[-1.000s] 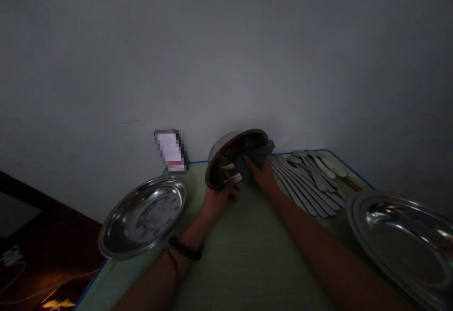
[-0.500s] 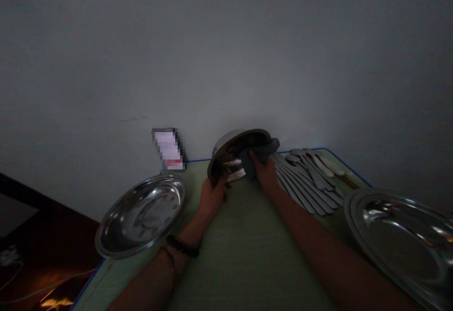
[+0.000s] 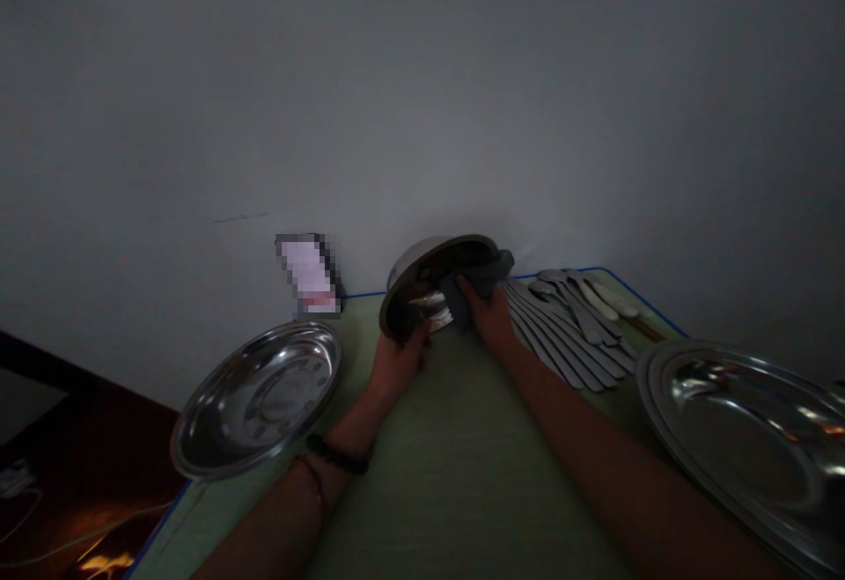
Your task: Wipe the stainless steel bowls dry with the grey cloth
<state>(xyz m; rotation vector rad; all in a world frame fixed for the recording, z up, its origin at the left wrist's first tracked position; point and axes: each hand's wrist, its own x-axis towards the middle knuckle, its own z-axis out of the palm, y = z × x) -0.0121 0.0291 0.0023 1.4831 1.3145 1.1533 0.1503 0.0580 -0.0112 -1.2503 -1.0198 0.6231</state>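
Near the wall, a shiny metal bowl (image 3: 402, 298) is tipped on its side, its opening facing me. My left hand (image 3: 400, 356) grips the bowl's lower left rim, thumb inside and fingers behind. A dark grey cloth (image 3: 459, 303) lies over the bowl's right rim and partly inside it. My right hand (image 3: 485, 316) is closed on this cloth and presses it against the bowl; some of its fingers are hidden. Just right of that hand, several metal knives (image 3: 561, 342) lie fanned out, with spoons (image 3: 574, 303) beyond them.
A round metal dish (image 3: 264, 404) rests at the table's left edge. Stacked metal plates (image 3: 745, 439) stand at the right. A phone with a blurred screen (image 3: 307, 272) leans on the wall. White-handled utensils (image 3: 604, 298) lie at the back right of the green table (image 3: 436, 466).
The bowl has shifted slightly within my hands, and my left hand has changed its hold along the lower left rim. The cloth stays in my right hand. My view has drifted a little.
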